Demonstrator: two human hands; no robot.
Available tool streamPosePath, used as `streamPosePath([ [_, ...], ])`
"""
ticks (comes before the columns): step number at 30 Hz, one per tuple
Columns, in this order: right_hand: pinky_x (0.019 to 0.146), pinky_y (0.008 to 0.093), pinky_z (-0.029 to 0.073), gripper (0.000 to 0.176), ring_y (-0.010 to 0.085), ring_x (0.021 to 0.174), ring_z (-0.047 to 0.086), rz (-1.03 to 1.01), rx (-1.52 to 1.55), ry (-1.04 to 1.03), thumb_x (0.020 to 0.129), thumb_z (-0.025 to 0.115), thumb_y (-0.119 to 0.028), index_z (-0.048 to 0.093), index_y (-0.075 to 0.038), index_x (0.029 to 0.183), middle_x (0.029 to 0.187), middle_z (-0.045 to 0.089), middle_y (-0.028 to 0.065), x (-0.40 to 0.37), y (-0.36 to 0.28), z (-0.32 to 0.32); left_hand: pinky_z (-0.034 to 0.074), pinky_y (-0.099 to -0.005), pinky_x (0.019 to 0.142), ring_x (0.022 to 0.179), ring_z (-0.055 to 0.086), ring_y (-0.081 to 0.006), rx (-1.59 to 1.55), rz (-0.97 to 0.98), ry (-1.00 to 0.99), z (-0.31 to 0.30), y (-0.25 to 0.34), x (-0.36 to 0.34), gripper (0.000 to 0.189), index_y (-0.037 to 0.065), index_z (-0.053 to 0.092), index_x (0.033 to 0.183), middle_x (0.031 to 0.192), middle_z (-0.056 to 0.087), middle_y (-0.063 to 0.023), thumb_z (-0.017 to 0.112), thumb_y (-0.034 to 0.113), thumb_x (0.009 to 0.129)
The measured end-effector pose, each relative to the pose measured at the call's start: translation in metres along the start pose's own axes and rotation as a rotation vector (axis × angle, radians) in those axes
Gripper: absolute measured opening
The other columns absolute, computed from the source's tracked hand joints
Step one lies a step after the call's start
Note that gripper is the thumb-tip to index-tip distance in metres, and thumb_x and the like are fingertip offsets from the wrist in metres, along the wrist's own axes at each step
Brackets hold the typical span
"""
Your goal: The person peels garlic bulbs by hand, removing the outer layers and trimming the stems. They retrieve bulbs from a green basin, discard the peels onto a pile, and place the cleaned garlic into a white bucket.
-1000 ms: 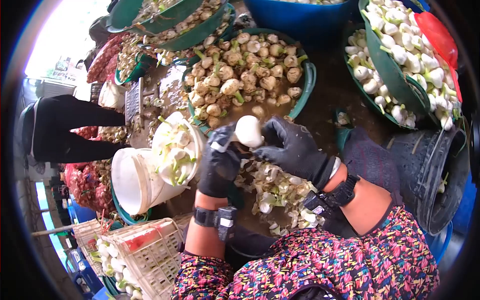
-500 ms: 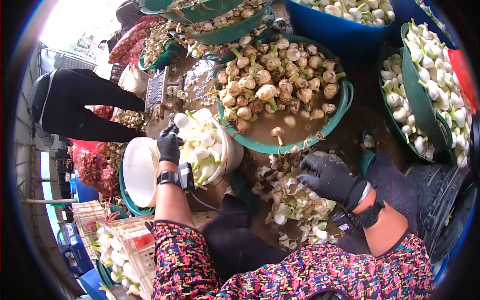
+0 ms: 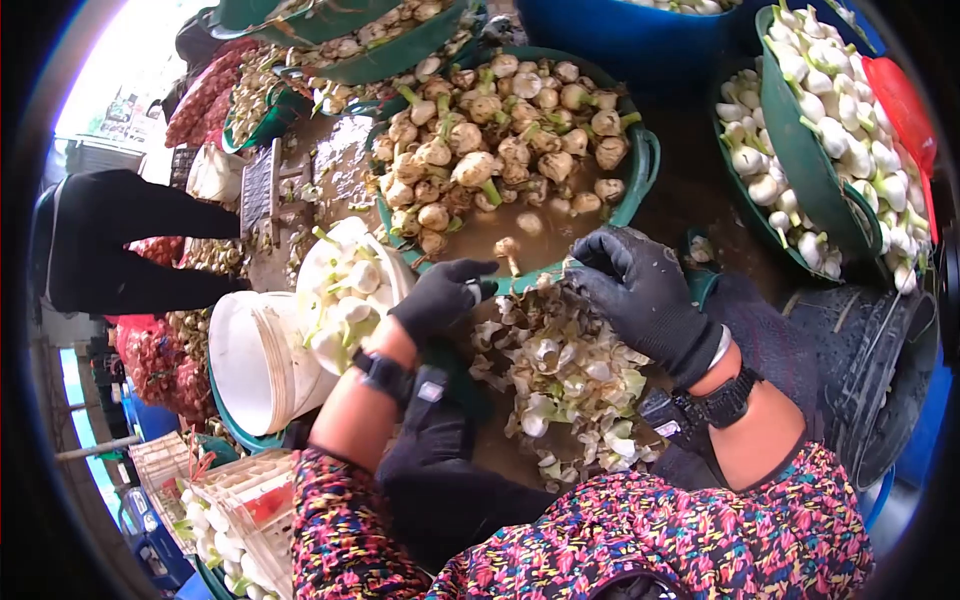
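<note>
Bulbs (image 3: pixel 475 168) with soiled skins are heaped in the large green tub (image 3: pixel 628 212), and the peeled white bulb that was between the hands a second ago is no longer held. That round of handling seems finished: the left hand (image 3: pixel 440 298) is brought back from the bucket side, and both hands are now at the tub's near rim.

By size, a blue tub (image 3: pixel 610 45) is set past the far rim, with pale bulbs at its top edge. In the green tub, brown water is exposed towards the near right rim. To the right, a tilted green basin (image 3: pixel 800 140) is filled with clean white bulbs (image 3: pixel 860 160). A black bucket (image 3: pixel 850 330) is laid on its side below it. Left of the near rim, a white bucket (image 3: pixel 400 268) is loaded with trimmed bulbs, green stems attached. Farther left and nearer the body, more white bulbs are seen beside a pale crate (image 3: pixel 270 480).

The left hand's fingers are partly curled; whether anything small is gripped cannot be told. The right hand (image 3: pixel 650 310) has its fingers drawn nearly together, their contents unclear. Beneath, peelings (image 3: pixel 575 385) are piled. Smallest, one stemmed bulb (image 3: pixel 508 250) is left inside the near rim.
</note>
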State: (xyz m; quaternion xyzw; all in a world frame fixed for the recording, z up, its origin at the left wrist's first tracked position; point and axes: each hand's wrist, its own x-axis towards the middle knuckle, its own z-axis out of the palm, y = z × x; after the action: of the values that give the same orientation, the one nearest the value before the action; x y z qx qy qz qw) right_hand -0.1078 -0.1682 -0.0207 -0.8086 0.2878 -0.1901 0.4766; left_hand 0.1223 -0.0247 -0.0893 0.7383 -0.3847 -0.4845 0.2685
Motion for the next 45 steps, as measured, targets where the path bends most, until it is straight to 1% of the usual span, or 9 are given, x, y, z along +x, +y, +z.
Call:
streamPosePath([
  [9, 0.067, 0.0417, 0.045, 0.018, 0.0325, 0.077, 0.057, 0.005, 0.043, 0.026, 0.076, 0.064, -0.019, 0.059, -0.005, 0.087, 0.080, 0.058, 0.0143, 0.001, 0.008, -0.023, 0.048, -0.0369, 0.081, 0.090, 0.063, -0.0318, 0.762, -0.015, -0.115, 0.058, -0.066, 0.128, 0.031, 0.012, 0.066, 0.107, 0.103, 0.064, -0.0193, 0.059, 0.027, 0.081],
  [12, 0.072, 0.0420, 0.046, 0.022, 0.0335, 0.080, 0.058, 0.013, 0.054, 0.044, 0.076, 0.061, -0.016, 0.059, -0.005, 0.095, 0.084, 0.059, 0.0156, 0.001, 0.011, -0.023, 0.050, -0.0302, 0.073, 0.079, 0.065, -0.0173, 0.035, -0.123, 0.115, 0.037, -0.038, 0.099, 0.027, 0.006, 0.071, 0.093, 0.088, 0.069, -0.0134, 0.053, -0.001, 0.074],
  [17, 0.092, 0.0303, 0.044, 0.064, 0.0240, 0.103, 0.059, -0.209, -0.059, 0.030, 0.071, 0.054, 0.001, 0.041, -0.008, 0.133, 0.114, 0.058, 0.0145, -0.002, 0.017, -0.009, 0.049, -0.0256, 0.072, 0.079, 0.061, -0.0113, 0.020, 0.182, -0.065, 0.020, 0.091, -0.002, 0.026, 0.002, 0.069, 0.093, 0.084, 0.067, -0.0047, 0.052, -0.006, 0.074],
  [21, 0.089, 0.0280, 0.046, 0.065, 0.0091, 0.101, 0.054, 0.118, 0.848, -0.352, 0.070, 0.057, 0.009, 0.043, -0.007, 0.132, 0.107, 0.059, 0.0039, -0.002, 0.008, 0.000, 0.048, -0.0278, 0.081, 0.090, 0.061, -0.0160, -0.299, 0.264, -0.025, 0.028, 0.126, -0.066, 0.028, -0.002, 0.062, 0.105, 0.099, 0.065, -0.0080, 0.055, -0.001, 0.078],
  [27, 0.082, 0.0293, 0.049, 0.050, 0.0154, 0.091, 0.060, -0.071, 0.590, -0.066, 0.067, 0.073, -0.009, 0.055, -0.006, 0.114, 0.098, 0.062, 0.0074, -0.010, -0.003, 0.014, 0.047, -0.0288, 0.088, 0.100, 0.058, -0.0182, -1.101, 0.297, 0.207, 0.064, 0.109, -0.079, 0.035, -0.002, 0.052, 0.120, 0.113, 0.059, -0.0114, 0.058, 0.015, 0.089],
  [33, 0.080, 0.0338, 0.048, 0.047, 0.0279, 0.091, 0.061, -0.397, 0.277, 0.145, 0.067, 0.072, -0.012, 0.057, -0.003, 0.111, 0.097, 0.060, 0.0149, -0.014, -0.005, 0.015, 0.047, -0.0263, 0.079, 0.089, 0.059, -0.0133, -0.730, 0.314, 0.429, 0.078, 0.097, -0.062, 0.027, -0.002, 0.058, 0.112, 0.102, 0.062, -0.0068, 0.055, 0.013, 0.091],
  [36, 0.080, 0.0319, 0.050, 0.049, 0.0218, 0.090, 0.062, -0.325, 0.269, 0.120, 0.067, 0.073, -0.011, 0.057, 0.000, 0.111, 0.099, 0.061, 0.0123, -0.015, -0.002, 0.015, 0.046, -0.0229, 0.068, 0.081, 0.057, -0.0097, -0.882, 0.222, 0.445, 0.080, 0.110, -0.060, 0.026, -0.002, 0.060, 0.112, 0.096, 0.063, -0.0043, 0.055, 0.010, 0.090],
  [39, 0.080, 0.0262, 0.052, 0.054, 0.0112, 0.092, 0.059, 0.144, 0.925, -0.089, 0.068, 0.076, -0.005, 0.054, 0.003, 0.116, 0.105, 0.062, 0.0069, -0.016, -0.001, 0.016, 0.038, -0.0155, 0.054, 0.067, 0.054, -0.0035, -0.830, 0.163, 0.399, 0.075, 0.118, -0.068, 0.027, -0.002, 0.060, 0.111, 0.087, 0.064, -0.0015, 0.057, 0.012, 0.089],
  [45, 0.074, 0.0259, 0.053, 0.043, 0.0116, 0.084, 0.062, 0.234, 1.073, -0.166, 0.077, 0.071, -0.008, 0.055, 0.001, 0.115, 0.097, 0.064, 0.0072, -0.020, 0.005, 0.016, 0.037, -0.0157, 0.052, 0.065, 0.052, -0.0033, -0.653, 0.202, 0.419, 0.071, 0.109, -0.068, 0.024, -0.003, 0.062, 0.105, 0.083, 0.063, -0.0013, 0.058, 0.008, 0.084],
])
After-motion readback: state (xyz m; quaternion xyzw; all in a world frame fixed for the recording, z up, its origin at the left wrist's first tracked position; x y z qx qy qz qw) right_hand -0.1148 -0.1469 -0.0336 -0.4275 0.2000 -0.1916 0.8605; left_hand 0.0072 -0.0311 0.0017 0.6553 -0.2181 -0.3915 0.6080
